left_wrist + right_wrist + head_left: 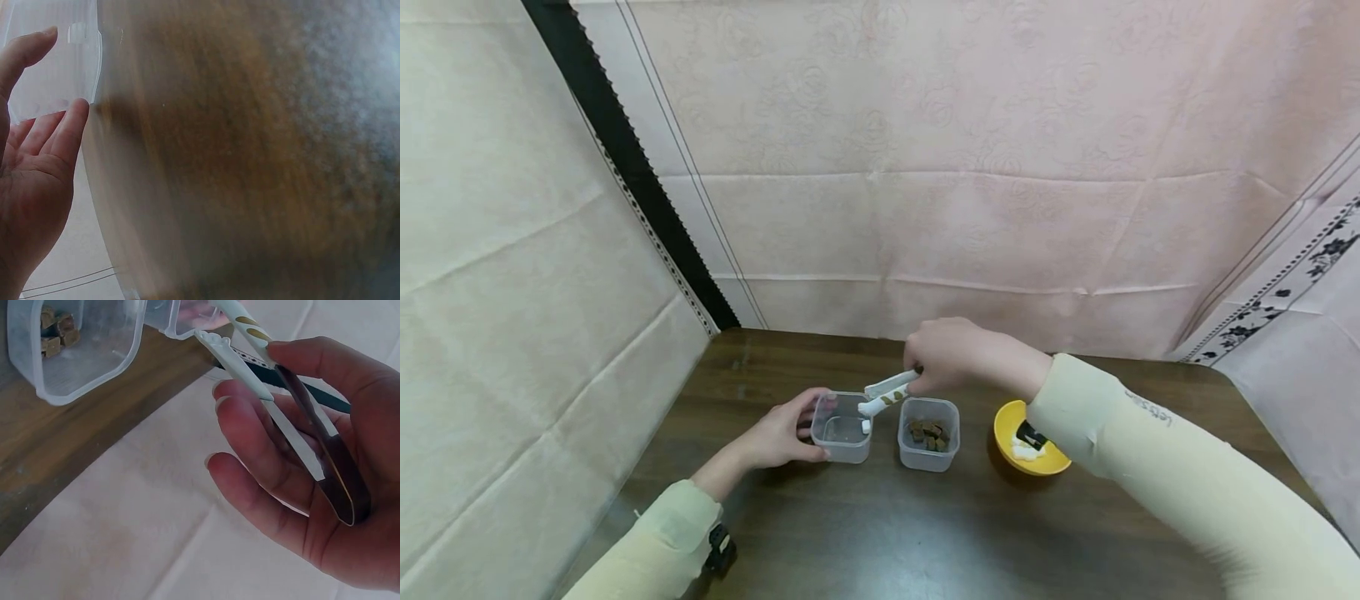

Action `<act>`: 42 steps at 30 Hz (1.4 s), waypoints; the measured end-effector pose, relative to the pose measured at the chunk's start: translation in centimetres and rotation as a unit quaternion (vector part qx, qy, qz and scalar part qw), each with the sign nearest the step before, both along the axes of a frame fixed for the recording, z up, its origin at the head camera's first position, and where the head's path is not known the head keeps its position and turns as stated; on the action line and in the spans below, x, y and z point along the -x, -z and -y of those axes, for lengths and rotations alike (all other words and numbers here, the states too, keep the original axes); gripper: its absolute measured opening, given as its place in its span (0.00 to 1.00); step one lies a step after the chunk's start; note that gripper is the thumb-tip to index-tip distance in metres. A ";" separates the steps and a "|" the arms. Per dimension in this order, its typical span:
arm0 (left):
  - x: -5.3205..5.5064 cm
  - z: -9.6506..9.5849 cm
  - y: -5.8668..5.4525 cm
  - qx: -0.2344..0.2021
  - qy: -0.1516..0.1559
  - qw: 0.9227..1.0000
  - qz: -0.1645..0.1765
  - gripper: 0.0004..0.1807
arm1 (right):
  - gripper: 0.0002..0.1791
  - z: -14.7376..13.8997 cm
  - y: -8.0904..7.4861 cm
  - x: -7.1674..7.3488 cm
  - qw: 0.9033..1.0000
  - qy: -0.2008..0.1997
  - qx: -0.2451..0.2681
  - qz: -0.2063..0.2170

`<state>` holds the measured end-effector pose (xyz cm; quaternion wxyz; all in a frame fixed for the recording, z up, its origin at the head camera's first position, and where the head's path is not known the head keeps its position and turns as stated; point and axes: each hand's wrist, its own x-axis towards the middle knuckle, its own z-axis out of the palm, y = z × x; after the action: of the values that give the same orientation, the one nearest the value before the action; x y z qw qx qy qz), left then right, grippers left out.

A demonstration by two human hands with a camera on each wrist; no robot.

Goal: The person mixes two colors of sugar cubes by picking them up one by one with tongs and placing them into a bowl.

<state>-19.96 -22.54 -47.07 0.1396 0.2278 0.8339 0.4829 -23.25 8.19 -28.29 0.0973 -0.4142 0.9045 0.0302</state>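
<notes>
My left hand [786,432] holds a clear plastic container [844,452] by its left side, thumb at the near corner and fingers at the far one; the left wrist view shows the hand [40,178] against the container wall [78,69]. White tongs [891,397] with brown leaf marks are in my right hand [951,354]. Their tips stand apart over the container's right rim, and a small white cube [867,427] is just below them. In the right wrist view, thumb and fingers hold the tongs [306,415] by their dark, bent end.
A second plastic container [928,461] with several brown chunks [928,434] stands right of the first. Farther right, a yellow bowl [1054,467] holds white pieces [1026,451], partly hidden by my right sleeve. Pale cloth [925,233] hangs behind the dark wooden table [865,533].
</notes>
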 end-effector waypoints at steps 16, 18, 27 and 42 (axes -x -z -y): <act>-0.1 -0.1 0.0 0.002 0.009 1.000 -0.001 0.45 | 0.22 4.5 1.4 0.5 0.996 0.016 -0.085 -0.014; -0.1 -0.1 0.0 -0.004 0.012 1.000 -0.003 0.45 | 0.22 4.9 1.5 0.6 0.995 0.024 -0.095 -0.021; -0.1 0.0 -0.1 -0.012 0.015 1.000 -0.004 0.45 | 0.16 7.0 2.7 0.2 0.988 0.023 -0.139 -0.065; -0.1 -0.1 0.2 -0.003 0.005 1.000 0.003 0.46 | 0.10 9.3 4.0 -0.5 0.975 0.027 -0.189 -0.109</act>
<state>-19.91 -22.48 -47.26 0.1437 0.2315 0.8310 0.4851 -22.80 -1.07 -32.33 0.0751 -0.3577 0.8985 0.2431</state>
